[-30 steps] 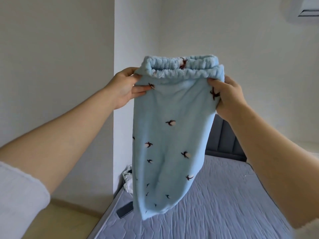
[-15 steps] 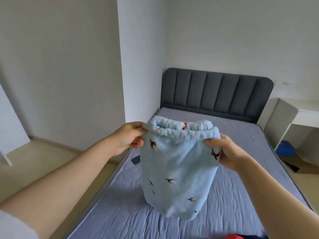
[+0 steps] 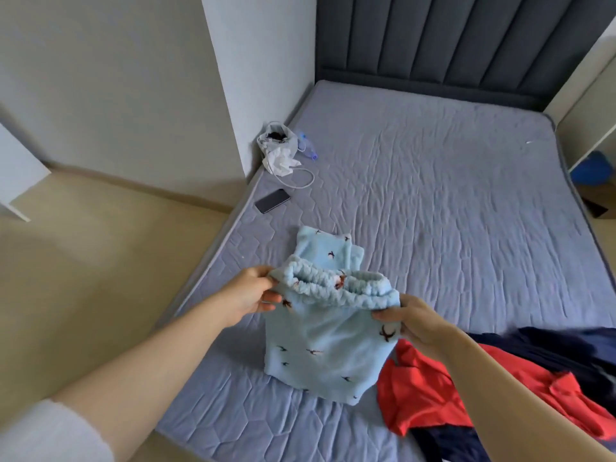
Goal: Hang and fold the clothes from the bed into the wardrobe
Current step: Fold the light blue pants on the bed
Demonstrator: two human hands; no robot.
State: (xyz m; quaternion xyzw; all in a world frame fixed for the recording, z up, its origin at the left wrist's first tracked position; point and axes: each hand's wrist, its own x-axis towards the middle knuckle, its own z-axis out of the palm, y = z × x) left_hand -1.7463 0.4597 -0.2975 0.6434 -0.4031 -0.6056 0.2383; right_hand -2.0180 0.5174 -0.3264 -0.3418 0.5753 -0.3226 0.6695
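Light blue fleece pants (image 3: 325, 348) with small dark bird prints hang low over the grey mattress (image 3: 450, 201). Their leg ends lie on the bed beyond the waistband. My left hand (image 3: 253, 296) pinches the left end of the elastic waistband. At the band's right end my right hand (image 3: 411, 323) grips the fabric. A red garment (image 3: 430, 391) and a dark navy one (image 3: 560, 355) lie bunched on the bed at the lower right, under my right forearm.
A black phone (image 3: 272, 201), a white cable (image 3: 305, 181) and a plastic bag with tissues (image 3: 278, 148) lie by the bed's left edge. The dark padded headboard (image 3: 450, 41) stands behind. A white shelf unit with a blue thing (image 3: 593, 171) is at the right. Beige floor (image 3: 100, 261) lies left.
Both hands have come down with the pants from face height to just above the mattress. The legs now rest on the bed. My view has tipped downward.
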